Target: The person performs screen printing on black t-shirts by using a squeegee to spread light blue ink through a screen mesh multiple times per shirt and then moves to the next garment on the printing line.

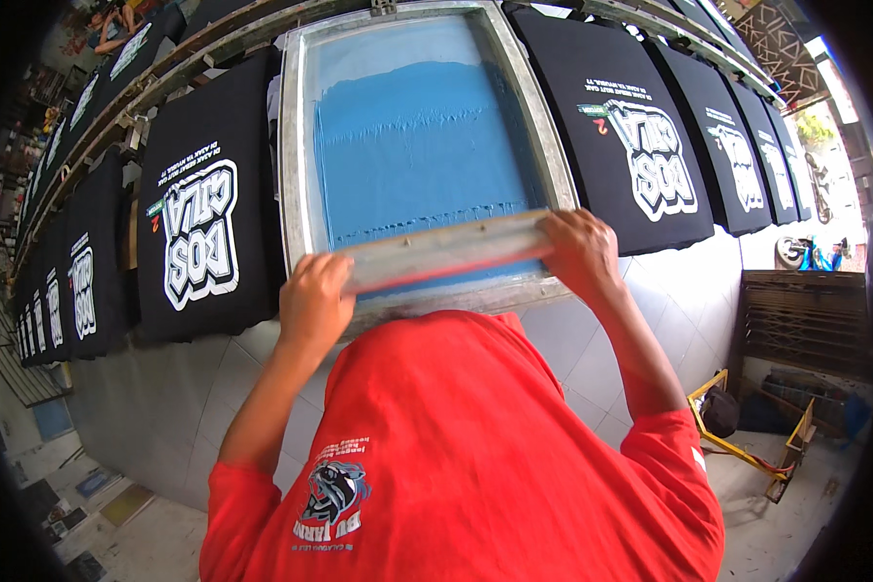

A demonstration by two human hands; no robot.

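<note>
A wide squeegee [436,254] lies across the near part of a screen printing frame [296,145]. My left hand [317,303] is closed round its left end, and my right hand [580,250] grips the right end. Blue ink [412,165] coats most of the mesh beyond the squeegee, with ragged ridges across it. Toward the far end the mesh [397,48] looks paler. What lies beneath the screen is hidden.
Black printed T-shirts lie on boards in a row, one [198,194] left of the frame and another [621,136] right. A rail [203,48] runs behind them. Grey floor tiles [592,339] show near me. A yellow metal frame [747,456] stands at the lower right.
</note>
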